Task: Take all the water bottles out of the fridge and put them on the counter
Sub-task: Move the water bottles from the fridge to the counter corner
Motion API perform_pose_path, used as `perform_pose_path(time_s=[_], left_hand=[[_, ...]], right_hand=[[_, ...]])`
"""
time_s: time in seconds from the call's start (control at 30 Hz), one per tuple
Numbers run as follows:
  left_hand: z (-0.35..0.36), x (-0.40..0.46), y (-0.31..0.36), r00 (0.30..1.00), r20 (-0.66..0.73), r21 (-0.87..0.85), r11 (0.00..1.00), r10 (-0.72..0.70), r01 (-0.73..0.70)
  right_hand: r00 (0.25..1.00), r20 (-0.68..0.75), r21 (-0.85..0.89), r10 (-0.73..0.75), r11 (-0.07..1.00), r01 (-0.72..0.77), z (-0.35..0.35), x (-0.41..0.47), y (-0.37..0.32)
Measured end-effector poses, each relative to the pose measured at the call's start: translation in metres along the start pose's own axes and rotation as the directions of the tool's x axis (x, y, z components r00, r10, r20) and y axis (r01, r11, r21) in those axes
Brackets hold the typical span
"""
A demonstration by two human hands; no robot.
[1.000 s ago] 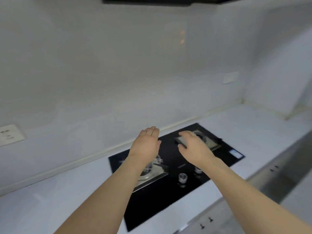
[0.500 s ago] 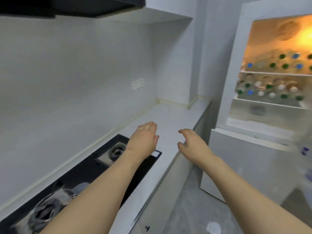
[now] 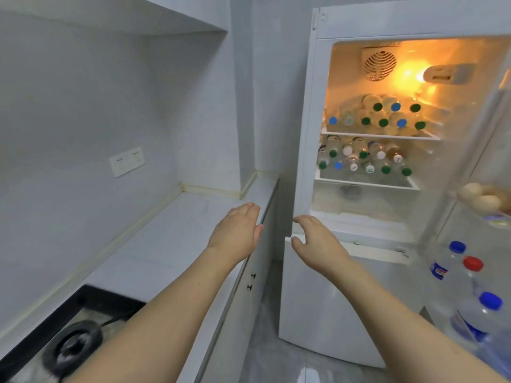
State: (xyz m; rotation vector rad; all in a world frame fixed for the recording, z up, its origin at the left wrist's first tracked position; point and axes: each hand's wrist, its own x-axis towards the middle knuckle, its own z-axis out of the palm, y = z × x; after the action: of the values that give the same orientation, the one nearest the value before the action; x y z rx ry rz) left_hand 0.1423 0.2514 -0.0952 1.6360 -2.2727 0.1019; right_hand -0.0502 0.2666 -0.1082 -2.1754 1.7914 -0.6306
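Two fridge shelves hold bottles lying cap-outward — ten caps on the upper shelf [image 3: 378, 135], about twelve on the lower shelf [image 3: 365, 182]. Three upright bottles [image 3: 448, 269] stand in the door, beside two eggs [image 3: 481, 196] — and two hands.

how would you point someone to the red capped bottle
Start at the open fridge and look to its door on the far right. In the lower door shelf stand three upright bottles; the red-capped bottle is the middle one, and its neighbours have blue caps.
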Motion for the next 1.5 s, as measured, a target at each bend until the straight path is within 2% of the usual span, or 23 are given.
perform_pose_path(time_s=[0.2,0.4,0.6,0.83,1.03,1.27,1.5], left_hand=[[0.011,0.114,0.005,0.992,-0.035,-0.039,0.992,0.118,-0.119],[0.027,0.207,0.047,0.954,-0.062,-0.098,0.949,0.294,-0.299],[0.034,0.293,0.085,0.911,-0.166,-0.112,0.91,0.378,-0.399],[0.04,0.396,0.127,0.884,-0.243,-0.089,0.898,0.4,-0.431],[0.053,0.49,0.156,0.912,-0.205,-0.105,0.919,0.355,-0.381],[0.078,0.578,0.191,0.903,-0.219,-0.091,0.913,0.37,-0.396],[0.109,0.65,0.221,0.923,-0.1,-0.033,0.926,0.371,-0.376]], right_hand=[[0.994,-0.078,-0.015,0.079,0.997,-0.08,-0.03,0.082,0.037],[0.968,-0.175,-0.018,0.18,0.982,-0.186,-0.072,0.144,0.098],[0.94,-0.273,-0.015,0.205,0.976,-0.217,-0.112,0.196,0.147],[0.896,-0.394,0.033,0.206,0.977,-0.21,-0.162,0.27,0.201],[0.865,-0.452,0.036,0.218,0.973,-0.226,-0.201,0.337,0.25],[0.774,-0.558,0.07,0.297,0.947,-0.313,-0.24,0.402,0.318],[0.756,-0.568,0.015,0.326,0.922,-0.387,-0.255,0.454,0.369]])
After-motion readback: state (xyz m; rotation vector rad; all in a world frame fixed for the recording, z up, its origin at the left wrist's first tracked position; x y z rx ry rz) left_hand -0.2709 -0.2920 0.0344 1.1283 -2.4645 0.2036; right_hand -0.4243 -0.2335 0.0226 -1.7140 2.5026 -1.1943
